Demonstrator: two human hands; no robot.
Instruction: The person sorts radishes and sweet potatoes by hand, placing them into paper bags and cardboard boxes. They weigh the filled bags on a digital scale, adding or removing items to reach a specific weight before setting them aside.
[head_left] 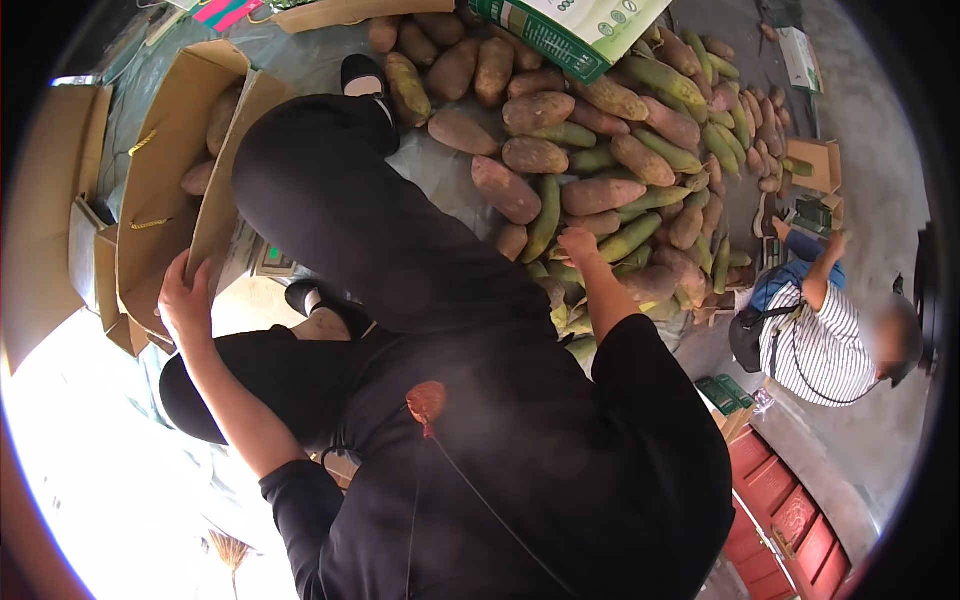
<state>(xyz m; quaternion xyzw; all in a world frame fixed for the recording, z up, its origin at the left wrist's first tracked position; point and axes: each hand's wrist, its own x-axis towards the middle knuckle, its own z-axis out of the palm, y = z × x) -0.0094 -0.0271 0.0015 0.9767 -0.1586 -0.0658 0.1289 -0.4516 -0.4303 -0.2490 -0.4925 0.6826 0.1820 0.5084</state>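
My left hand grips the edge of an upright flap on an open cardboard box with yellow cord handles. A few reddish-brown tubers, which look like sweet potatoes, are inside that box. At the near side of a large pile, my right hand has its fingers curled, touching the produce. Right beside its fingers lies a reddish sweet potato; whatever the fingers hold is hidden. Long green produce, of a kind I cannot make out, is mixed through the pile.
A scale's lit display shows between the box and my leg. A green-and-white carton stands on the pile's far edge. To the right, a person in a striped shirt sits near a small open box. Red panels appear lower right.
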